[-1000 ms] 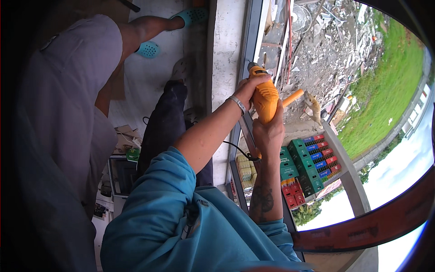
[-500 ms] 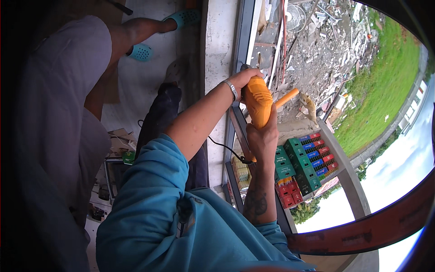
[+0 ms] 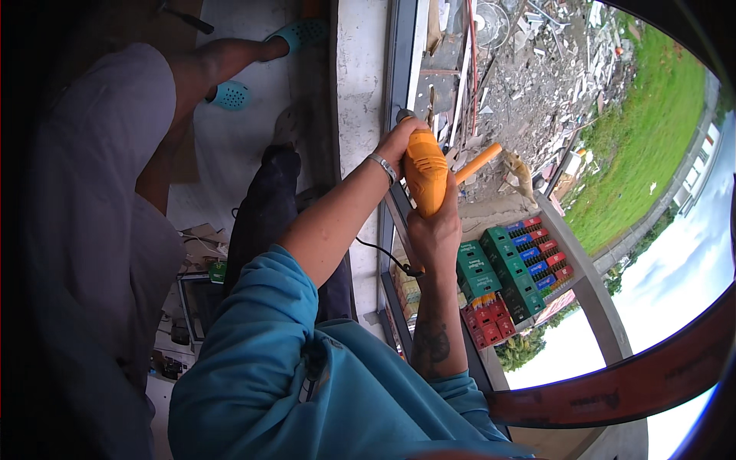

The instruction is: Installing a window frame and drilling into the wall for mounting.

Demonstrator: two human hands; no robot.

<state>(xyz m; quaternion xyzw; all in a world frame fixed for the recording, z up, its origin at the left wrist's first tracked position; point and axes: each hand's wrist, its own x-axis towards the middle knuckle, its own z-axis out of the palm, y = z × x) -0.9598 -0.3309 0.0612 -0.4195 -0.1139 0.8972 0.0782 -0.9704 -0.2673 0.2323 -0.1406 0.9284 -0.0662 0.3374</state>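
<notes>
Noted pale grey floor (image 3: 222,146), then scuffed white ledge (image 3: 359,107), left of the left hand (image 3: 399,144). Found that hand curled closed around the front of an orange plastic power drill (image 3: 426,170), with the right hand (image 3: 435,239) wrapped closed around its rear. Noted right of both: stacked green and red plastic crates (image 3: 515,277).

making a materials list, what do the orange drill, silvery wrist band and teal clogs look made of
Orange drill: body probably hard plastic, satin and evenly coloured, with moulded slots.
Silvery wrist band: likely metal, from its pale shine, but too small to be sure.
Teal clogs: seemingly moulded foam or rubber, matte, with round holes.
</notes>
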